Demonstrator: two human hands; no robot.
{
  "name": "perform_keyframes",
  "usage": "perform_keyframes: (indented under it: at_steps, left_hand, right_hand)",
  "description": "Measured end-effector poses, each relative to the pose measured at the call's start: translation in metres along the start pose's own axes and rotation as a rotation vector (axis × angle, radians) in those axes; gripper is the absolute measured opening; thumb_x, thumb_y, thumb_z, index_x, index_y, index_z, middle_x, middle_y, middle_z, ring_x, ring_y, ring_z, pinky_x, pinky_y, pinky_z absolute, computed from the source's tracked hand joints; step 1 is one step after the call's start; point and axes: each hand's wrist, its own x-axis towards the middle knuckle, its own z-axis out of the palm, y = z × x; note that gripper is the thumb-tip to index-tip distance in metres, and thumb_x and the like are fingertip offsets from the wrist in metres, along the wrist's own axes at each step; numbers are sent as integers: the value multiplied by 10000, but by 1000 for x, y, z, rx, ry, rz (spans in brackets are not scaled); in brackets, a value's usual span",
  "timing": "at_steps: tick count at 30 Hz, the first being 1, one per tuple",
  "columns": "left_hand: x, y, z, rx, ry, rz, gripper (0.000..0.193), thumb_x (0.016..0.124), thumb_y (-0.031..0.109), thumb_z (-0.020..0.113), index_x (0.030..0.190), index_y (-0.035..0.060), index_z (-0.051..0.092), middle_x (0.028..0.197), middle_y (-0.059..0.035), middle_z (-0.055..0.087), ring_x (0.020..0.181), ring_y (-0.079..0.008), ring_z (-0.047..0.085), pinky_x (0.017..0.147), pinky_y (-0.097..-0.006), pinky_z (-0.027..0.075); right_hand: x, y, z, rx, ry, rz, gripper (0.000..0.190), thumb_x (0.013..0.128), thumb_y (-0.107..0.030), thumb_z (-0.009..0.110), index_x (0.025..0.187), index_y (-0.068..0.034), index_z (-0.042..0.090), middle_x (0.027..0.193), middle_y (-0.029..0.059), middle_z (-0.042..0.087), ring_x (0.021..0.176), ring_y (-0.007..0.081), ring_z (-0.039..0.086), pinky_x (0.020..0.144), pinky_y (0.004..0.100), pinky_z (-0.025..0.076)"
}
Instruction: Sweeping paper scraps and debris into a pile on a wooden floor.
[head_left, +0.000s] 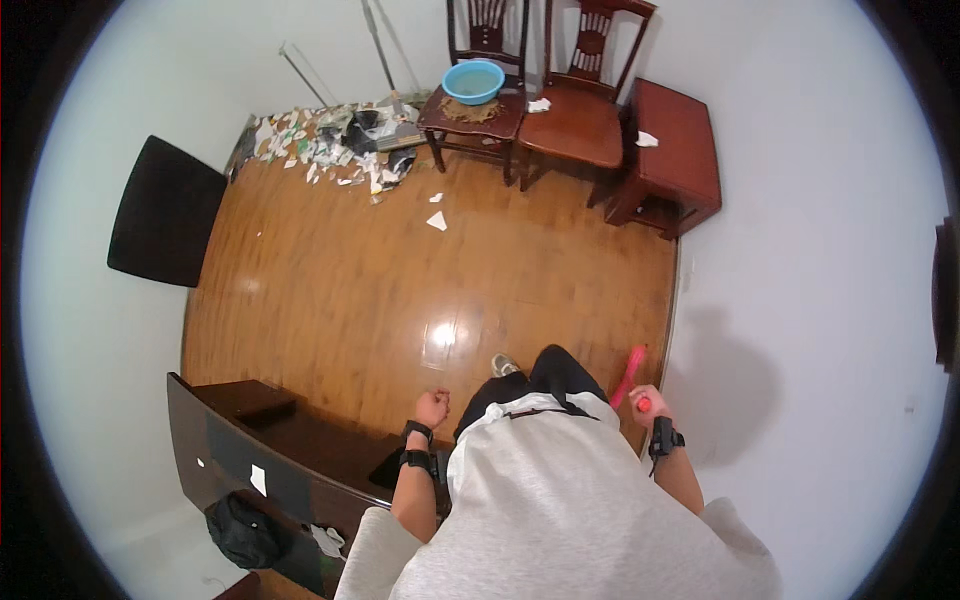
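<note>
In the head view my right hand (651, 403) is closed around a slim pink-red tool (628, 375), held low beside my right thigh. A rounded red end shows at the fist, and the longer pink part points forward towards the floor. Its exact kind cannot be made out. My left hand (433, 409) hangs at my left side, fingers loosely curled and a little apart, with nothing seen in it. Closest to that hand is a dark wooden desk (330, 487). Below me is the wood-look floor (360, 300), with one shoe (503, 365) showing.
Paper scraps and rubbish (337, 146) are heaped by the far wall, with long handles (379, 52) leaning there. A blue basin (472, 82) of water stands on a chair (435, 112) beside another chair (570, 135) and a red cabinet (675, 150). A black bag (244, 531) lies on the desk.
</note>
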Motion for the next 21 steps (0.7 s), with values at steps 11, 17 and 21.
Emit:
perform_keyframes:
  at_steps: [11, 17, 21]
  left_hand:
    - [64, 31, -42, 28, 352, -109, 243, 696, 178, 437, 832, 35, 579, 740, -166, 576, 677, -301, 560, 625, -335, 449]
    - [51, 34, -20, -522, 478, -459, 207, 740, 147, 461, 867, 15, 558, 672, -105, 584, 550, -160, 564, 501, -279, 458]
    - [45, 44, 4, -761, 514, -629, 163, 751, 127, 451, 833, 12, 533, 559, -56, 519, 451, -140, 508, 410, -257, 422]
  right_hand:
    - [127, 40, 318, -1383, 6, 272, 149, 679, -109, 431, 534, -116, 400, 475, -6, 385, 423, 113, 381, 377, 241, 306]
    - [144, 6, 460, -2128, 5, 522, 94, 719, -127, 463, 681, -41, 467, 525, 24, 427, 429, 138, 436, 366, 268, 385]
    - [196, 11, 554, -2152, -23, 645, 74, 712, -105, 470, 677, -40, 472, 508, 14, 417, 390, 120, 409, 357, 253, 376]
